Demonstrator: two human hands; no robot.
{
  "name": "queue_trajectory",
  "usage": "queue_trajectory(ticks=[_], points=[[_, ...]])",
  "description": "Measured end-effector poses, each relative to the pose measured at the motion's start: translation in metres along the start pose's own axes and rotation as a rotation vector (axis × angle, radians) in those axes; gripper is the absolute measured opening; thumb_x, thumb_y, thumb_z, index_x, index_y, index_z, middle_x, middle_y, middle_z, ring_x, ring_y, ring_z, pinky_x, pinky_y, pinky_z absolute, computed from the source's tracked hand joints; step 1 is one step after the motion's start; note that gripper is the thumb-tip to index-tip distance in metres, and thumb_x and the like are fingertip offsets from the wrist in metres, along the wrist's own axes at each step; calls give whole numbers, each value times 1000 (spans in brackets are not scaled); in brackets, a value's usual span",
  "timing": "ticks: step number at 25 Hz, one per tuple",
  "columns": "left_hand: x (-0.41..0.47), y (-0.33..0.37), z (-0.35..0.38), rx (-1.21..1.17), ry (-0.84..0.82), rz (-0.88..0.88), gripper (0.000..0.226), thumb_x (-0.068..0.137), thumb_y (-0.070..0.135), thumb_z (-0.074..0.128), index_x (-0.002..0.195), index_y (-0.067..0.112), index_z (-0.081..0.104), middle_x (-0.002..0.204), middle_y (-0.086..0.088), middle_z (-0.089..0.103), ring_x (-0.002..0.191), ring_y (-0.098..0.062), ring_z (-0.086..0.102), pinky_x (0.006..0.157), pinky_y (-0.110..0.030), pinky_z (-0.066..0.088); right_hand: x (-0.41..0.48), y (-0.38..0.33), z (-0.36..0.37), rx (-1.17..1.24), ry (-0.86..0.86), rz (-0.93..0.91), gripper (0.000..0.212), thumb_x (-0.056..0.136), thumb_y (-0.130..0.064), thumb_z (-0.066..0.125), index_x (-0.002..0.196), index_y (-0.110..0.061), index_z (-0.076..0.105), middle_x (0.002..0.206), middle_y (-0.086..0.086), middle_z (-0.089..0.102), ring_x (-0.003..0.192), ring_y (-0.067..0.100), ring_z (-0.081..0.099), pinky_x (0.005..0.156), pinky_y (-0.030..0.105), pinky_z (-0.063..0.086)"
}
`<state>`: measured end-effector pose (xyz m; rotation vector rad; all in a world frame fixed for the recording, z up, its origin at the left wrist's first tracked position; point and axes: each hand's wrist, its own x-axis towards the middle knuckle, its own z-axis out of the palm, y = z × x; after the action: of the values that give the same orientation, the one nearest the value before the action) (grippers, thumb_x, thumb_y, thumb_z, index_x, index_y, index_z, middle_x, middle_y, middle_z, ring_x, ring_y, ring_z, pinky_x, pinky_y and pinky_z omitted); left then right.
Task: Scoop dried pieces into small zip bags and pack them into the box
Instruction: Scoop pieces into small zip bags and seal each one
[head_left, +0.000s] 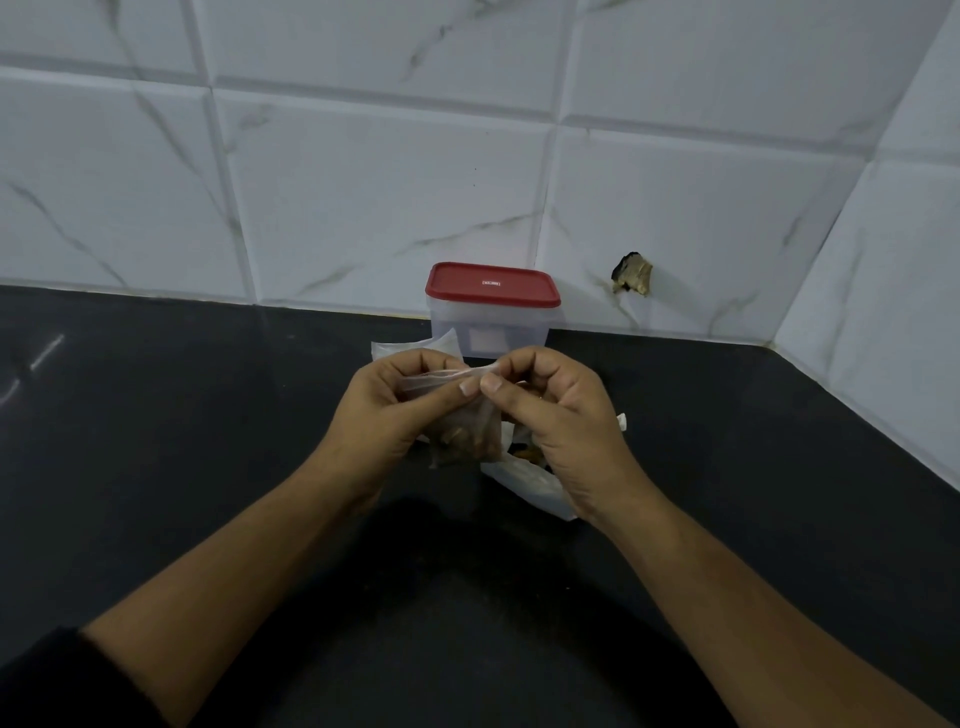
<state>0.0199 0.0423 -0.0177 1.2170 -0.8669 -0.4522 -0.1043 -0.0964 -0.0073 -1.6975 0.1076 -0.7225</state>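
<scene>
A small clear zip bag (467, 434) with brown dried pieces in its bottom hangs over the black counter. My left hand (387, 415) and my right hand (561, 421) both pinch its top strip, thumbs meeting at the middle. Behind the hands stands a clear plastic box (491, 325) with its red lid (491, 283) on. Under my right hand lies a white paper or packet (530, 480) holding more dried pieces, mostly hidden. More clear bags (415, 348) lie beside the box, partly covered by my left hand.
The black counter (208, 441) runs left and right and meets a white marble-tiled wall (363, 182) at the back and at the right. A broken hole (632, 273) shows in the wall tile right of the box.
</scene>
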Motion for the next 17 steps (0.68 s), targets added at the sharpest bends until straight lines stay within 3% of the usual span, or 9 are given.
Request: queue_trajectory(ticks=[4,11,17], points=[[2,0,-7,-52,50,-15,13,84,18,73,93,9,70,100,-8,76,96,-25,75,83,-42,61,1,0,-6,94,54,45,9,101,-12,65,97,-17,71,99,6,73,94,21,72,79,38,63],[-1,0,2,-97,32,7,2,85,13,71,86,13,71,86,1,74,78,-11,72,66,-28,59,2,0,-3,18,32,52,11,97,-8,68,97,-18,72,94,-7,74,95,11,71,79,32,62],[0,1,0,-189,33,11,7,85,12,70,79,16,69,89,-1,72,90,-19,72,71,-36,60,1,0,-3,64,16,73,9,95,-9,71,101,-17,72,101,0,74,98,14,72,74,30,60]])
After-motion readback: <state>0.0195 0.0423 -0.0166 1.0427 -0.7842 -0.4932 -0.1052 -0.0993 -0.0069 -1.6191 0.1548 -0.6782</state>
